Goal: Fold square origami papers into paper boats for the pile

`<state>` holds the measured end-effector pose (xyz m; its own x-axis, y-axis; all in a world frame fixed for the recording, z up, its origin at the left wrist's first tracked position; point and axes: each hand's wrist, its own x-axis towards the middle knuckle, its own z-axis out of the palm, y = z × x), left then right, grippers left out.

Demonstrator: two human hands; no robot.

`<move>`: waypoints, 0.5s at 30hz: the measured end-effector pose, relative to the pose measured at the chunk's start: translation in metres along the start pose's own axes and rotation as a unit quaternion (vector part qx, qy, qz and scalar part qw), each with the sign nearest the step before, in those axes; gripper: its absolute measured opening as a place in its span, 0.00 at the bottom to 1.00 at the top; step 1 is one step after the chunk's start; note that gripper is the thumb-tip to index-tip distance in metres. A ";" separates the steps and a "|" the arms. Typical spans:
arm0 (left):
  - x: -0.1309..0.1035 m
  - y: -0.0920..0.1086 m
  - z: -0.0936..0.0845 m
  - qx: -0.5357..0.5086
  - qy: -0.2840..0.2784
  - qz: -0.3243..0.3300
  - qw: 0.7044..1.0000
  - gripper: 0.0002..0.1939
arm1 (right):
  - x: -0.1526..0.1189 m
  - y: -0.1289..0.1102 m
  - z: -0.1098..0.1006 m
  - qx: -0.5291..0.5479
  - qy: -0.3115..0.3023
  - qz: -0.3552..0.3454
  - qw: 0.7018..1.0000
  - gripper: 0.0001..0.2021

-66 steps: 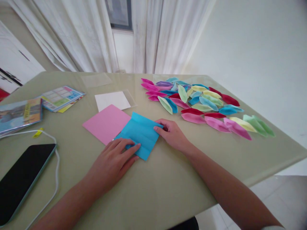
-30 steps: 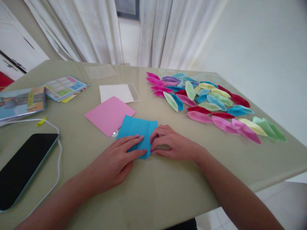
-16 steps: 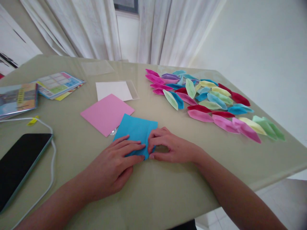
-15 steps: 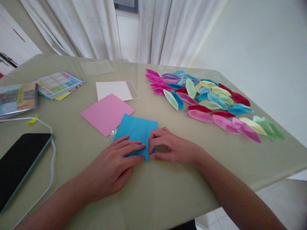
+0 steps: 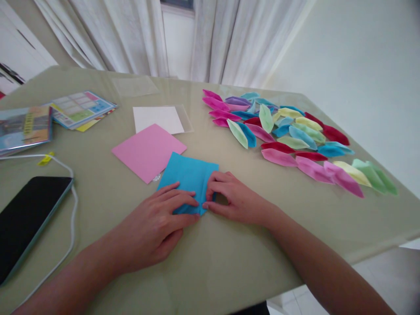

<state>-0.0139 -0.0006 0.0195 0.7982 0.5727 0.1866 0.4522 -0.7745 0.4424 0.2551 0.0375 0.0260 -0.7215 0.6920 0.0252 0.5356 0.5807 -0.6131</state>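
Observation:
A blue sheet of paper (image 5: 188,173) with a crease near its right side lies on the table in front of me. My left hand (image 5: 167,218) rests flat on its lower left part, fingers stretched out. My right hand (image 5: 231,197) has thumb and fingers bent together at the paper's right edge, pinching its lower right part. Just beyond the blue paper lies a pink paper square (image 5: 149,151), partly over a white sheet (image 5: 157,119) in a clear sleeve.
Several folded paper pieces (image 5: 282,140) in many colours spread over the right side of the table (image 5: 210,262). At left are a phone (image 5: 31,218), a white cable (image 5: 72,218), a plastic-covered pack (image 5: 26,129) and printed cards (image 5: 83,109). A clear sheet (image 5: 136,86) lies farther back.
My right thumb has shifted slightly upward along the paper's lower right edge. My left hand stays on the paper. The whole view has shifted a little.

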 end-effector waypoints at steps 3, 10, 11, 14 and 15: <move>-0.001 -0.002 0.002 -0.001 0.005 0.001 1.000 0.22 | 0.000 0.000 0.000 -0.003 0.000 0.000 1.000 0.07; -0.003 -0.004 0.005 0.019 0.005 0.008 1.000 0.26 | 0.001 -0.002 -0.002 0.002 -0.005 0.012 1.000 0.07; -0.002 -0.003 0.005 0.024 -0.002 0.008 1.000 0.28 | 0.001 -0.002 -0.002 0.002 -0.006 0.012 1.000 0.07; -0.001 -0.002 0.005 0.036 -0.014 0.008 0.999 0.29 | 0.001 -0.001 -0.001 -0.002 -0.010 0.010 1.000 0.07; 0.000 -0.002 0.005 0.037 -0.015 0.006 0.999 0.29 | 0.001 0.000 -0.001 -0.003 -0.010 0.009 1.000 0.07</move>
<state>-0.0128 -0.0006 0.0139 0.8144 0.5562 0.1655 0.4698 -0.7993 0.3746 0.2545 0.0382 0.0267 -0.7203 0.6937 -0.0010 0.5512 0.5714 -0.6081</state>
